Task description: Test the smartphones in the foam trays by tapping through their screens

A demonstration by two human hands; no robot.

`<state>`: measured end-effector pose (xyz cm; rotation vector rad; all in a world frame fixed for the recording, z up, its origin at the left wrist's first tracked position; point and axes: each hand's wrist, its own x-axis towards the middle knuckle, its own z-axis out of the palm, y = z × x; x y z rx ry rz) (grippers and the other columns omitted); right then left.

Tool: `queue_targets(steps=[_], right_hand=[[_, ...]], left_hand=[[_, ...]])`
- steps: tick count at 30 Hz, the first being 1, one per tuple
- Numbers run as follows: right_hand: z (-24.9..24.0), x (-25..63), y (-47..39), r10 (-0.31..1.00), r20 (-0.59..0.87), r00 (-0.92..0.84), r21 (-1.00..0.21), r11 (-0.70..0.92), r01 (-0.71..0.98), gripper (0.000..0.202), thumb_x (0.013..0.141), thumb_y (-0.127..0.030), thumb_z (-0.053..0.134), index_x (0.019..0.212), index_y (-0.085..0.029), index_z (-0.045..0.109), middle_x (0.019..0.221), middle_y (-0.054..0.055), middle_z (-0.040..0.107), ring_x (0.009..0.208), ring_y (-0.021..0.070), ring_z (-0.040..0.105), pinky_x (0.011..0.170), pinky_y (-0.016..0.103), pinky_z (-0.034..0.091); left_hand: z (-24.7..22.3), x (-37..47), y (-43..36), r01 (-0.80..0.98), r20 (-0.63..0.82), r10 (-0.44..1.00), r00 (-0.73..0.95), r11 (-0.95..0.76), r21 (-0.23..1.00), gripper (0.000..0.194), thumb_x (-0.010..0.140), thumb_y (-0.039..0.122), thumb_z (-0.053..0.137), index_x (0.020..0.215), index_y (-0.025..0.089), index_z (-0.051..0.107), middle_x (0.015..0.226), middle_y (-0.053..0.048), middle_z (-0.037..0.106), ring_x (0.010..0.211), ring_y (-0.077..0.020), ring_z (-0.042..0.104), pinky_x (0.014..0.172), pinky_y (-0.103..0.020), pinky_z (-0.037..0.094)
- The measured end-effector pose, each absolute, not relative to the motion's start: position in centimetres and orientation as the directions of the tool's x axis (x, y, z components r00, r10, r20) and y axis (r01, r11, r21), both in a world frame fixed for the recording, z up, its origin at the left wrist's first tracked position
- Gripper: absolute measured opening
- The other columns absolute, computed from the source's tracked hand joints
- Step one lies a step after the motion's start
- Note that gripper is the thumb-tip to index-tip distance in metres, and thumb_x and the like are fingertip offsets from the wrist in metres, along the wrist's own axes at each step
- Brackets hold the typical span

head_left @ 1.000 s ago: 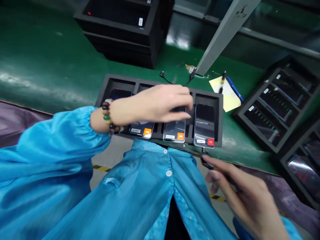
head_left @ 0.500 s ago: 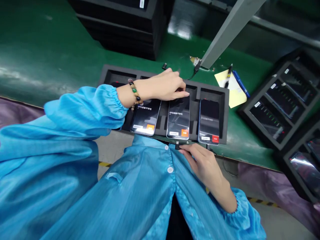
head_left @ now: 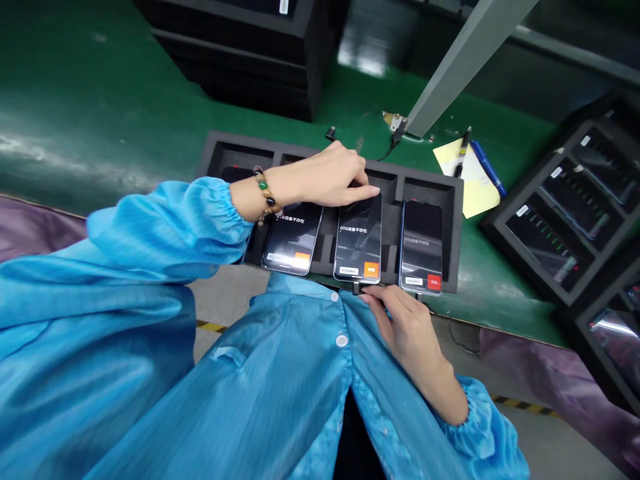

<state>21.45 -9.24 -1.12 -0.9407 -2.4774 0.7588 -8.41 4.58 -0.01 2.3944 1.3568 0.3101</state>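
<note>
Well, one phone (head_left: 358, 243) gleams dark, orange-cornered; right hand (head_left: 406, 321) pinches a plug (head_left: 357, 289) below, left hand (head_left: 334, 177) above, grip unclear.

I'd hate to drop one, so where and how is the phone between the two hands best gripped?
Likely by its long edges, around the middle, from above: the phone lies screen up, with gaps in the tray beside both edges; the left hand is at its far end, the right hand holds a plug at its near end.
</note>
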Motion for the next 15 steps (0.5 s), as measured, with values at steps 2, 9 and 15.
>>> queue_targets(steps=[2, 9, 15], right_hand=[[-1.19, 21.21, -9.48, 0.698, 0.192, -0.69, -0.592, 0.643, 0.486, 0.011, 0.112, -0.023, 0.062, 0.113, -0.018, 0.072, 0.097, 0.005, 0.081, 0.083, 0.0174, 0.078, 0.077, 0.032, 0.064], [-0.89, 20.83, -9.95, 0.725, 0.206, -0.657, -0.595, 0.625, 0.504, 0.011, 0.112, -0.023, 0.063, 0.115, -0.018, 0.072, 0.096, 0.006, 0.08, 0.085, 0.0183, 0.078, 0.079, 0.033, 0.065], [-1.04, 20.36, -10.27, 0.728, 0.249, -0.639, -0.567, 0.644, 0.513, 0.01, 0.107, -0.025, 0.072, 0.112, -0.017, 0.075, 0.098, 0.007, 0.081, 0.085, 0.0199, 0.076, 0.079, 0.035, 0.065]], left_hand=[[-0.04, -8.31, 4.26, 0.771, 0.021, 0.86, 0.51, -0.468, 0.432, 0.056, 0.111, 0.051, 0.046, 0.083, 0.02, 0.083, 0.087, -0.011, 0.077, 0.095, -0.0276, 0.072, 0.104, -0.049, 0.046], [0.16, -8.21, 3.88, 0.79, 0.007, 0.882, 0.47, -0.424, 0.443, 0.051, 0.109, 0.052, 0.049, 0.098, 0.022, 0.089, 0.091, -0.011, 0.081, 0.1, -0.0285, 0.074, 0.105, -0.05, 0.047], [0.45, -8.03, 3.94, 0.792, -0.008, 0.881, 0.473, -0.422, 0.441, 0.055, 0.11, 0.056, 0.048, 0.099, 0.021, 0.089, 0.09, -0.01, 0.081, 0.094, -0.0265, 0.074, 0.101, -0.048, 0.05]])
